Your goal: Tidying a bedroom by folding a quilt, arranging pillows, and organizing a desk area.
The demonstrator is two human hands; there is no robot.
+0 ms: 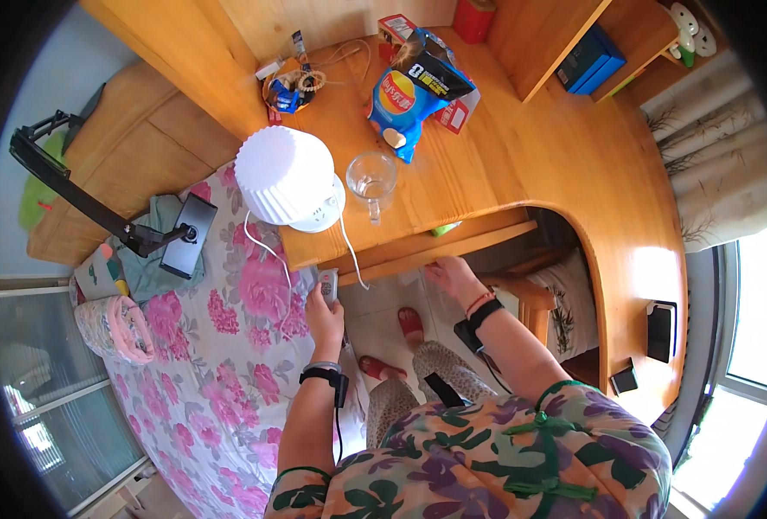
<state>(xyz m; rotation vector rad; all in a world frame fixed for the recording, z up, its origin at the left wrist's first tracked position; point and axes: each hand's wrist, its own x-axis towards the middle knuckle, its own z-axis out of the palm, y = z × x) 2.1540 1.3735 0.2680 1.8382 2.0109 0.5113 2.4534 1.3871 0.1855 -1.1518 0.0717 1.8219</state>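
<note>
My left hand (325, 322) is closed around a small pale remote control (329, 284), held upright over the edge of the bed beside the desk corner. My right hand (454, 280) is just below the front of a partly open desk drawer (453, 245), its fingers curled together. Whatever those fingertips may hold is too small to make out. Inside the drawer gap a bit of something green (444, 229) shows. Above my left hand, a white lamp (287, 177) with a pleated shade stands on the desk (504, 156), its white cord hanging over the edge.
A glass mug (371, 180) stands beside the lamp, with a blue chip bag (408, 99) behind it. A chair (535, 303) is tucked under the curved desk at right. To the left are a flowered bed (219, 363) and a phone or tablet on a black arm (85, 186).
</note>
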